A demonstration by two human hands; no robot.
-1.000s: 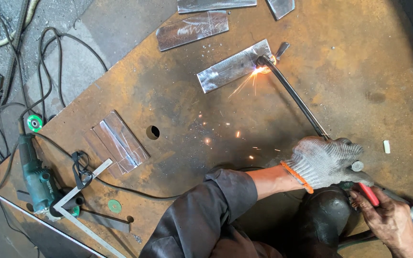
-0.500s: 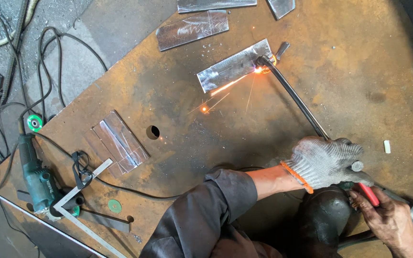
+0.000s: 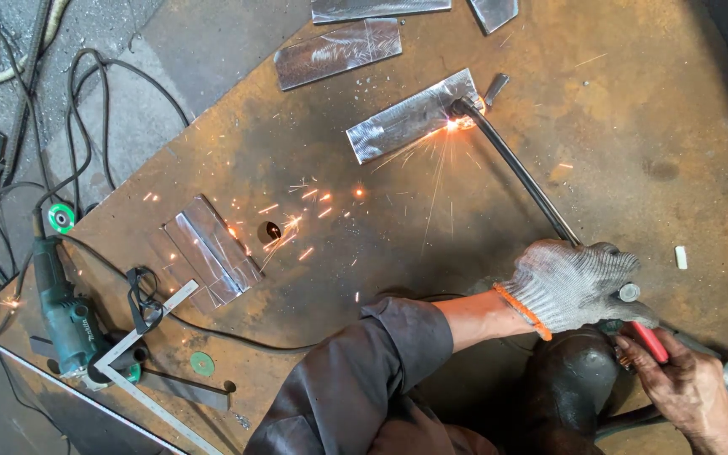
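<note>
Right hand (image 3: 693, 396) cut off, btm edge

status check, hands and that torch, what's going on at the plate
Gloved left hand gripping long torch; bare right hand at its red lever. Tip sparking on shiny steel plate. Path unobstructed; green grinder far left.

The tabletop (image 3: 617, 93) is rust-brown with dark patches. Bright orange sparks (image 3: 457, 125) fly from the silver-grey plate (image 3: 410, 118). The left hand (image 3: 575, 285) wears a speckled grey-white knit glove with an orange cuff. A red lever (image 3: 649, 341) shows on the dark long-shafted grinder (image 3: 516, 167). The angle grinder (image 3: 65, 307) is green, the cables (image 3: 86, 101) black, the sleeve (image 3: 372, 371) grey.
</note>
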